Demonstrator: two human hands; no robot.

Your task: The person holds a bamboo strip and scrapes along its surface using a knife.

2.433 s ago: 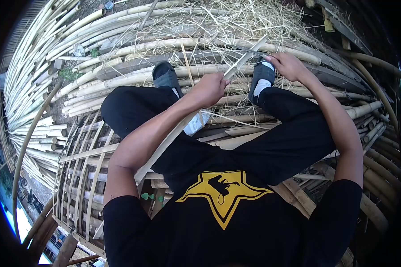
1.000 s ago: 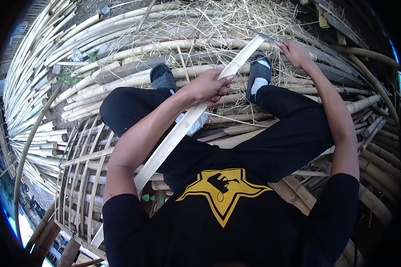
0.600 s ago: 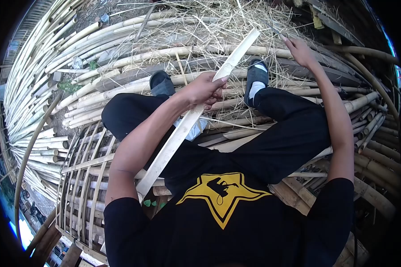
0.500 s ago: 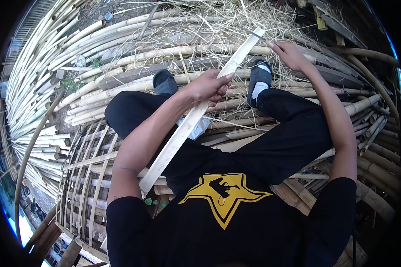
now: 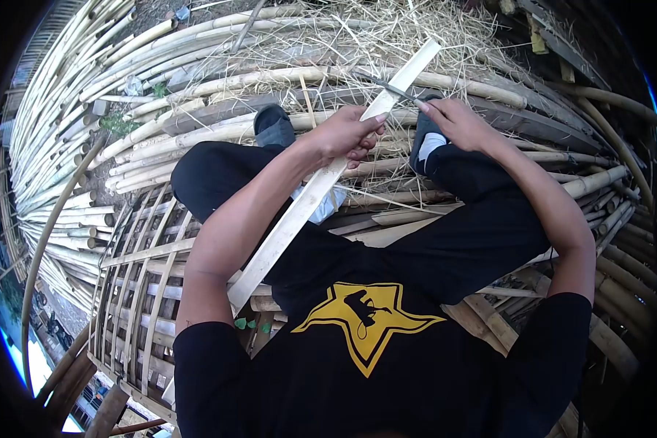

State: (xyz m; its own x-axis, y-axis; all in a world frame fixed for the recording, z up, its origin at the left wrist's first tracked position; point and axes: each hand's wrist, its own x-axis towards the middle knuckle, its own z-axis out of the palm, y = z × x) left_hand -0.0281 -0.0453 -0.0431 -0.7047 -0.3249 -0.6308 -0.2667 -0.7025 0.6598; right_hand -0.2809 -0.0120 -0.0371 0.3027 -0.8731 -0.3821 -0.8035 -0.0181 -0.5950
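Note:
A long pale bamboo strip (image 5: 292,220) runs slantwise from beside my left forearm up to the straw. My left hand (image 5: 343,137) is closed round its middle, with the thumb on top. My right hand (image 5: 456,123) is closed on the handle of a thin dark knife (image 5: 396,89). The blade lies across the strip, a little above my left hand, and its tip points to the upper left. The handle is mostly hidden in my fingers.
Bamboo poles (image 5: 219,80) lie beneath my feet and fan out at the left. Loose straw (image 5: 416,29) covers the top middle. A woven bamboo lattice (image 5: 142,292) stands at the lower left. A white plastic bag (image 5: 327,206) lies between my legs.
From near the strip's far end, my right hand has brought the knife down and leftward along the strip, closer to my left hand. My left hand keeps its grip and has barely moved.

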